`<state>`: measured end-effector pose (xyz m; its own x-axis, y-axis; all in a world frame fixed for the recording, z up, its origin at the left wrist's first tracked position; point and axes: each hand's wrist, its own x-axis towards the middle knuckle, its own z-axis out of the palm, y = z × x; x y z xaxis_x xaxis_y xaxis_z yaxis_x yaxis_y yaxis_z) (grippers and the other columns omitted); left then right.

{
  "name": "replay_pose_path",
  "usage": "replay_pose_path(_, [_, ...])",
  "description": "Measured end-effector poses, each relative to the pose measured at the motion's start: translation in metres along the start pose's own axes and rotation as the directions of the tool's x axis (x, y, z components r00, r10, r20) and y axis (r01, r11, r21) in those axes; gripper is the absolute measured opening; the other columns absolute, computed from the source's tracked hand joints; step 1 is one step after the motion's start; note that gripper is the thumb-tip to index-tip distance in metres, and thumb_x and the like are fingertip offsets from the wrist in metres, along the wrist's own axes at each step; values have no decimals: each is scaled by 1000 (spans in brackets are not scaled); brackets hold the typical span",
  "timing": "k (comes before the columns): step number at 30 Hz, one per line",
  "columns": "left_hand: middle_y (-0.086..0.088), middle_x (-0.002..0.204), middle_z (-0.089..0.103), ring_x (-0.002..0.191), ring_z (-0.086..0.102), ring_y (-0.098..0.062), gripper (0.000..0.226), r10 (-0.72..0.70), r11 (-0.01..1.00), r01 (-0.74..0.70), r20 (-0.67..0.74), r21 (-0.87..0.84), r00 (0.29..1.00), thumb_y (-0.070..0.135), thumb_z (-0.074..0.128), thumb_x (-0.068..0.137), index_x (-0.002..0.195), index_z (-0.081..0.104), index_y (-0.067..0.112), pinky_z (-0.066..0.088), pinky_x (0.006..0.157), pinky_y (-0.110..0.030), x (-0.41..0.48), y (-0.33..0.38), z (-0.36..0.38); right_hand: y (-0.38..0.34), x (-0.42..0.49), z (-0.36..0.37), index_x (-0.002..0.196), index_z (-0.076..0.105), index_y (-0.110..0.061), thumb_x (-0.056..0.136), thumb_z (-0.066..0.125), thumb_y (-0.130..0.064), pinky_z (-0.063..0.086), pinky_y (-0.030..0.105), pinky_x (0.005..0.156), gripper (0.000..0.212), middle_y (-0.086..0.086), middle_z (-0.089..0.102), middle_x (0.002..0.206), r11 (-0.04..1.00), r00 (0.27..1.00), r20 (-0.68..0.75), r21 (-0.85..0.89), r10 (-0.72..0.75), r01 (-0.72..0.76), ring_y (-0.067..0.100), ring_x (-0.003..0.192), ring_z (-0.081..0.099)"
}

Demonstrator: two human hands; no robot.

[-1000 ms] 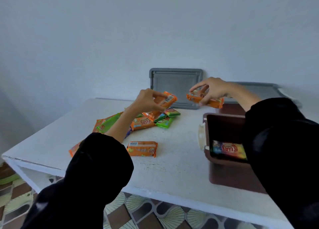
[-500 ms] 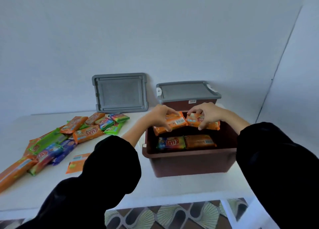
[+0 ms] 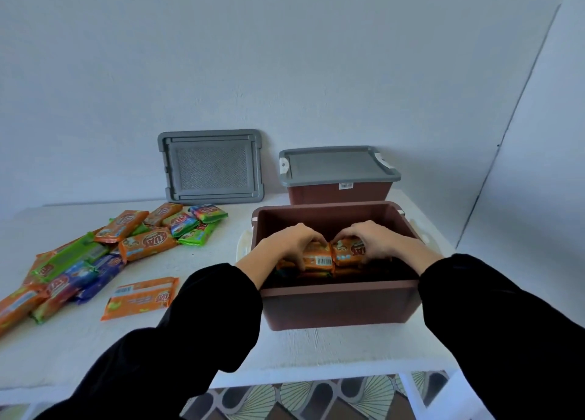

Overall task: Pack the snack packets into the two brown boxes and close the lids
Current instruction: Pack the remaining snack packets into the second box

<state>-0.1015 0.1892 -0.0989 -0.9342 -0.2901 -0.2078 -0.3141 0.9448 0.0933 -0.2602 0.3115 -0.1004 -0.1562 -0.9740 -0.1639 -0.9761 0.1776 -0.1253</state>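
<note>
An open brown box stands on the white table in front of me. Inside it, my left hand grips an orange snack packet with a barcode, and my right hand grips a second orange packet beside it. Both packets lie low in the box on top of other packets, which are mostly hidden. A second brown box stands behind with its grey lid on. A loose grey lid leans against the wall. Several snack packets lie scattered on the left.
One orange packet lies alone near the table's front, left of the open box. The table's front edge is close to me, with patterned floor tiles below. A wall corner stands at the right.
Both hands carried their orange packets from the pile over to the open box and have lowered them down into it. My view has swung right and closer to the box.
</note>
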Motion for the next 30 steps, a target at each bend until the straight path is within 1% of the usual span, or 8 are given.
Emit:
replay_pose_path(3, [-5,131,52,120,47,-23,76,4,994,-9,49,106,999,18,78,70,137,42,23,42,100,-37,3,0,1,3,2,3,131,49,-26,68,78,-13,45,32,97,70,1,56,128,1000,1000,0,-8,-14,14,18,118,52])
replay_pose_path(5, [-5,132,51,121,46,-23,77,-7,991,-1,63,137,998,19,78,71,138,41,25,43,99,-38,4,-1,3,7,3,4,129,52,-26,67,79,-17,46,29,94,68,0,58,125,1000,1000,-12,-9,-12,12,17,115,54])
replay_pose_path(9, [-6,132,49,120,47,-24,77,-21,992,14,58,123,998,20,79,69,137,43,25,42,101,-39,6,-5,3,10,4,5,126,56,-26,69,78,-19,44,27,91,61,1,59,123,999,1000,-14,-28,17,-17,17,113,54])
replay_pose_path(16, [-7,131,50,121,47,-24,75,-26,992,22,35,126,999,19,79,70,137,45,22,43,100,-37,3,-1,1,5,8,6,128,54,-27,72,76,-22,45,30,95,61,1,56,125,998,1000,-10,-70,3,-4,18,114,53])
replay_pose_path(23, [-7,133,48,121,47,-24,73,-53,989,47,41,138,998,20,77,72,137,44,23,43,98,-37,2,2,1,2,7,4,128,53,-29,72,76,-23,45,29,92,61,2,53,122,998,1000,5,-59,19,-19,18,110,52])
replay_pose_path(27, [-6,132,47,122,43,-24,73,-53,993,47,60,109,997,27,76,73,138,42,25,41,97,-37,-3,0,-2,-3,0,-3,128,53,-28,73,76,-27,46,32,93,60,0,52,122,998,999,24,44,39,-40,17,111,51])
replay_pose_path(28, [-6,131,49,121,45,-23,68,-43,997,41,36,72,998,28,74,75,136,44,24,42,96,-37,-6,0,-4,-6,-2,-6,128,54,-27,74,75,-25,46,33,94,58,-1,53,123,995,999,-1,88,45,-44,16,111,52])
replay_pose_path(30, [-6,127,55,117,50,-22,53,-27,999,24,-66,-45,997,27,68,82,131,52,20,44,95,-35,-13,-1,-12,-13,-4,-14,126,55,-28,75,75,-26,49,36,92,54,0,56,123,982,993,-97,184,62,-44,16,108,56])
